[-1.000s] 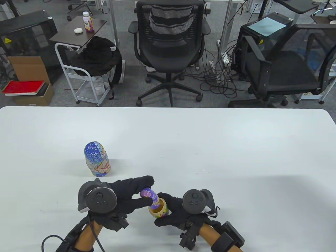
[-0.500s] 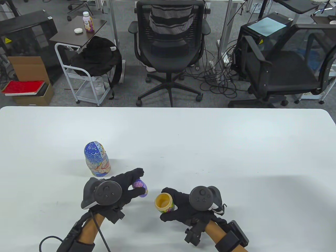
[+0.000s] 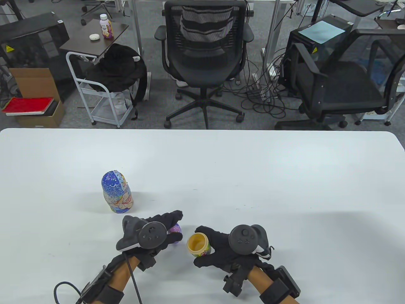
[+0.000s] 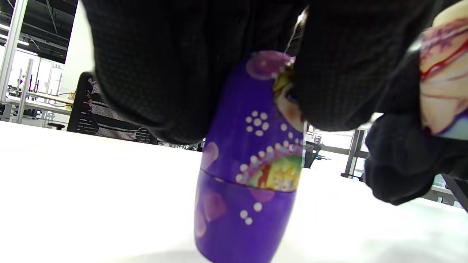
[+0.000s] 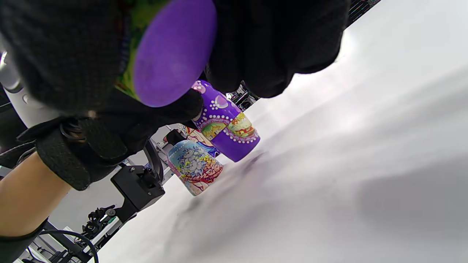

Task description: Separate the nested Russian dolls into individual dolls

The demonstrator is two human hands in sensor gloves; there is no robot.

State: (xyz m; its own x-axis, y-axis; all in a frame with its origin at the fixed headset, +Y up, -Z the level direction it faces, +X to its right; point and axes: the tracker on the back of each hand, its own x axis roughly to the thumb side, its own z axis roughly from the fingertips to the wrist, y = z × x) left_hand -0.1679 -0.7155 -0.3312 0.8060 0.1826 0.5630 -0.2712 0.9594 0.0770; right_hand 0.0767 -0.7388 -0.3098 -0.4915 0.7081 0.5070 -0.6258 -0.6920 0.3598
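Observation:
A small purple doll (image 3: 175, 228) stands upright with its base at the table, just left of the open lower doll half (image 3: 198, 244). My left hand (image 3: 177, 226) grips the purple doll by its head from above; the left wrist view shows the doll (image 4: 252, 175) under my fingers (image 4: 153, 73). My right hand (image 3: 200, 246) holds the lower half, yellow inside, slightly above the table, mouth up. In the right wrist view I see its purple base (image 5: 172, 51) and the purple doll (image 5: 226, 126) beyond. A large blue doll (image 3: 117, 191) stands closed, behind my left hand.
The white table (image 3: 253, 177) stretches wide to the right and back. Office chairs (image 3: 205, 47) and a side cart (image 3: 95, 41) stand on the floor beyond the table's far edge.
My left hand pulled the purple doll out of the lower half, carried it left, then lowered it to the table beside the half. My right hand shifted slightly right with the half.

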